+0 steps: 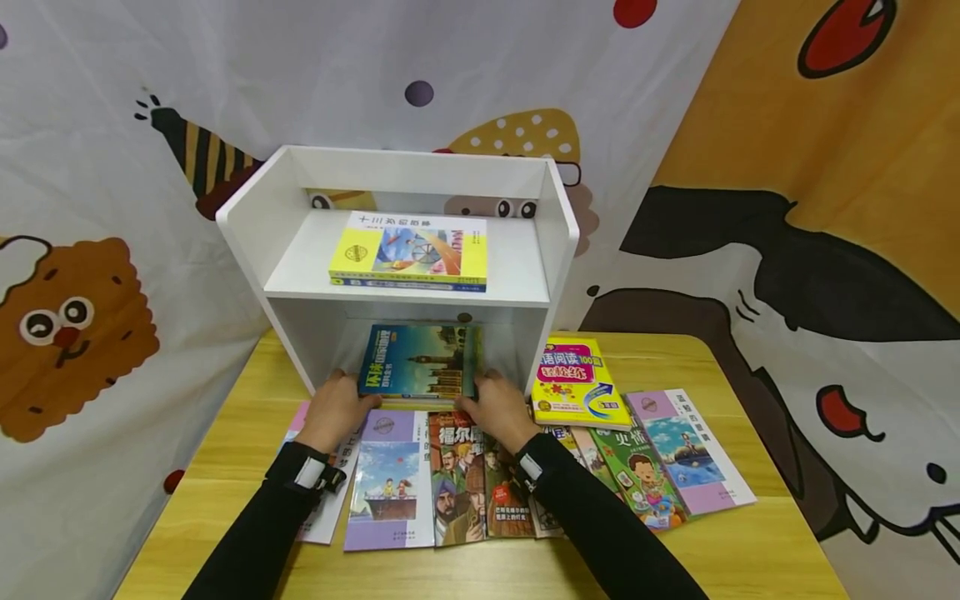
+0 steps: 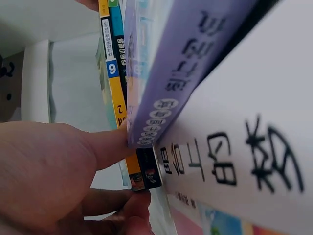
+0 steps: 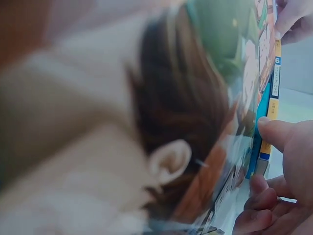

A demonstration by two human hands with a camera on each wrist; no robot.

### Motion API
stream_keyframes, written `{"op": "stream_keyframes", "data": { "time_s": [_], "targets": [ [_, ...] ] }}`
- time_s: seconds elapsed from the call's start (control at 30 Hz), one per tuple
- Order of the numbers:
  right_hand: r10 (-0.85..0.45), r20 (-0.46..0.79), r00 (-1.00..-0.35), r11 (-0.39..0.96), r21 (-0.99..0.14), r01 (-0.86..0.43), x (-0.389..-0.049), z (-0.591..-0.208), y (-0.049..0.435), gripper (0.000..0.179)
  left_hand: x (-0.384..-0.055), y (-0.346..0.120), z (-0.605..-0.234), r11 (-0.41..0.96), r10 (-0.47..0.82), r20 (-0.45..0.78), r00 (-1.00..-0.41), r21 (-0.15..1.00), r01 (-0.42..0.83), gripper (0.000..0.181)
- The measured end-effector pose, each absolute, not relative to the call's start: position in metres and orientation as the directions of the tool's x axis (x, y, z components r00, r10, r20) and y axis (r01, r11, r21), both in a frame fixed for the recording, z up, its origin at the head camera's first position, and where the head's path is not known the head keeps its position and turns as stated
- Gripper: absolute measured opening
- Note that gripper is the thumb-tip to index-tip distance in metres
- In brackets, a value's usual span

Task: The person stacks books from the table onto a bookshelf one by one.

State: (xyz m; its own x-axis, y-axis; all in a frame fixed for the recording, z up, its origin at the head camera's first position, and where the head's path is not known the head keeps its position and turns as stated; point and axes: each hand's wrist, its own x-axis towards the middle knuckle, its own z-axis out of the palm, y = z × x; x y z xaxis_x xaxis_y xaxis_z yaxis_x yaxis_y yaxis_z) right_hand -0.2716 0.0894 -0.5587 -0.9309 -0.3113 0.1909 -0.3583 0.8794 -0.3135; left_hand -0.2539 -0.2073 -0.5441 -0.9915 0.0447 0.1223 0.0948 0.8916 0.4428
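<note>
A teal-covered book [image 1: 420, 358] with a clock tower picture lies in the lower compartment of a white shelf [image 1: 251, 225], its spine facing out. My left hand [image 1: 335, 412] grips its left front corner, and my right hand [image 1: 501, 412] has the right front corner. In the left wrist view the thumb lies at the yellow-and-black spine [image 2: 114, 88], with fingers curled lower down. The right wrist view shows the right thumb [image 3: 276, 131] against the spines of stacked books [image 3: 270, 107], fingers below. The undersides of the books are mostly hidden.
Two stacked books [image 1: 408, 250] lie on the upper shelf. A yellow book [image 1: 581, 383] rests by the shelf's right side. Several books, among them a purple-and-white one [image 1: 390, 479] and a green one [image 1: 637, 475], spread along the wooden table [image 1: 757, 550] under my forearms.
</note>
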Motion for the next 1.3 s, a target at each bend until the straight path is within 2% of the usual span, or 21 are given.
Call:
{"op": "stream_keyframes", "data": {
  "time_s": [0.3, 0.43, 0.93, 1.13, 1.3],
  "targets": [
    [-0.303, 0.186, -0.934, 0.876, -0.331, -0.351, -0.274, -0.558, 0.088, 0.050, -0.257, -0.209, -0.549, 0.891, 0.011, 0.130, -0.991, 0.449, 0.069, 0.054],
    [-0.311, 0.191, -0.931, 0.870, -0.337, -0.360, -0.274, -0.559, 0.087, 0.046, -0.256, -0.211, -0.549, 0.881, 0.002, 0.130, -0.991, 0.470, 0.063, 0.050],
    [-0.307, 0.176, -0.935, 0.874, -0.336, -0.351, -0.273, -0.560, 0.087, 0.056, -0.254, -0.213, -0.551, 0.878, -0.009, 0.133, -0.991, 0.476, 0.056, 0.045],
    [-0.289, 0.145, -0.946, 0.851, -0.415, -0.323, -0.269, -0.556, 0.091, 0.056, -0.249, -0.213, -0.543, 0.880, -0.007, 0.175, -0.985, 0.468, 0.076, 0.035],
    [-0.263, 0.162, -0.951, 0.812, -0.495, -0.309, -0.265, -0.548, 0.100, 0.052, -0.241, -0.210, -0.527, 0.865, 0.015, 0.248, -0.969, 0.483, 0.136, 0.043]
  ]
}}
